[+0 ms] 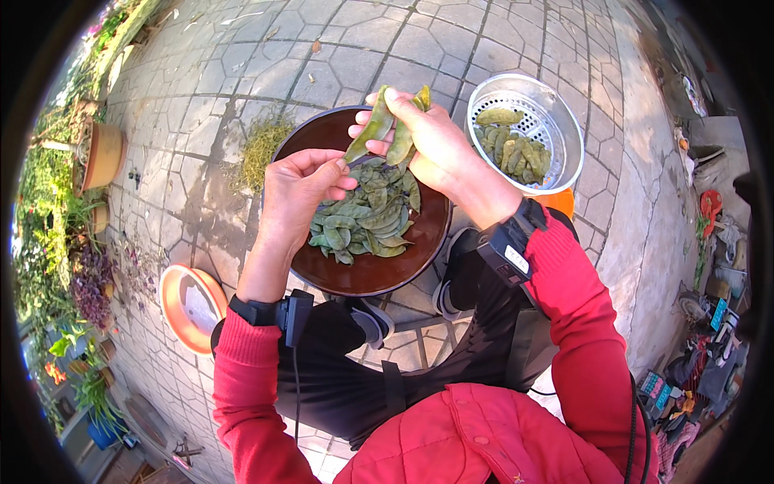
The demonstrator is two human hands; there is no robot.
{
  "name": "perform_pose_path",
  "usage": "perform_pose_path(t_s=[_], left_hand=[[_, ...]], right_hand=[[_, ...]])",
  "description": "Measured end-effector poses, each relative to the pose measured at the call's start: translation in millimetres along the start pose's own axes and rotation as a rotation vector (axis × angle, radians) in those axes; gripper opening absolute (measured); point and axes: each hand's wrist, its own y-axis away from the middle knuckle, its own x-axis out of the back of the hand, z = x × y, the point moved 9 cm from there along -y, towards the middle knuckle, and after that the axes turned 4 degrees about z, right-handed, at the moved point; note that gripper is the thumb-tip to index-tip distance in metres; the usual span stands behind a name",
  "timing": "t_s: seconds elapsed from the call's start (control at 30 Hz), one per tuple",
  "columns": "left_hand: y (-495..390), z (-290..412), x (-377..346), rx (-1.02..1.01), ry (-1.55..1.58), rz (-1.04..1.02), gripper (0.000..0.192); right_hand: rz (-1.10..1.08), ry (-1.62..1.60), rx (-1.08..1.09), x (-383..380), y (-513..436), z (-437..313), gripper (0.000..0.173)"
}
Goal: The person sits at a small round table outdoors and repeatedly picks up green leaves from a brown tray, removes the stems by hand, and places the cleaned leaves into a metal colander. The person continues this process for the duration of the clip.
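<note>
My right hand (pixel 430 136) holds green bean pods above a round brown tray (pixel 363 279). One long flat pod (pixel 376 126) slants down from its fingers, and my left hand (pixel 309 184) pinches that pod's lower tip between thumb and fingertips. A second pod (pixel 401 140) lies against the right palm, with a yellowish end showing above the thumb. Beneath both hands, a heap of flat green pods (pixel 363 221) covers the middle of the tray. To the right stands a silver metal strainer pot (pixel 573 142) with perforated holes, holding several pods (pixel 519 154).
A pile of thin green strings (pixel 263 154) lies on the paving left of the tray. An orange basin (pixel 172 302) sits at lower left. Under the strainer pot shows an orange container (pixel 559 201). Potted plants (pixel 103 151) line the left; assorted clutter (pixel 695 363) lies far right.
</note>
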Motion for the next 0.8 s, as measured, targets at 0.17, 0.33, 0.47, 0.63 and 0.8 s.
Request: perform_pose_path(t_s=[0.17, 0.33, 0.47, 0.63, 0.8], left_hand=[[-5.2, 15.4, 16.7, -0.164, -0.159, 0.156, 0.015], [5.0, 32.3, 17.6, -0.330, -0.530, 0.268, 0.008], [11.3, 31.1, 3.5, -0.345, -0.499, 0.224, 0.010], [16.8, 43.7, -6.8, -0.505, -0.684, 0.168, 0.010], [13.0, 42.4, -4.9, -0.472, -0.709, 0.158, 0.005]], right_hand=[[0.084, 0.296, 0.191, 1.6, 3.1, -22.3, 0.033], [-0.091, 1.225, 0.748, -36.2, 18.5, -45.1, 0.032], [-0.374, 1.395, 0.847, -55.4, 33.8, -1.9, 0.038], [-0.358, 1.174, 0.658, -46.8, 29.0, 11.2, 0.024], [-0.416, 1.330, 0.602, -47.6, 29.1, 16.5, 0.021]])
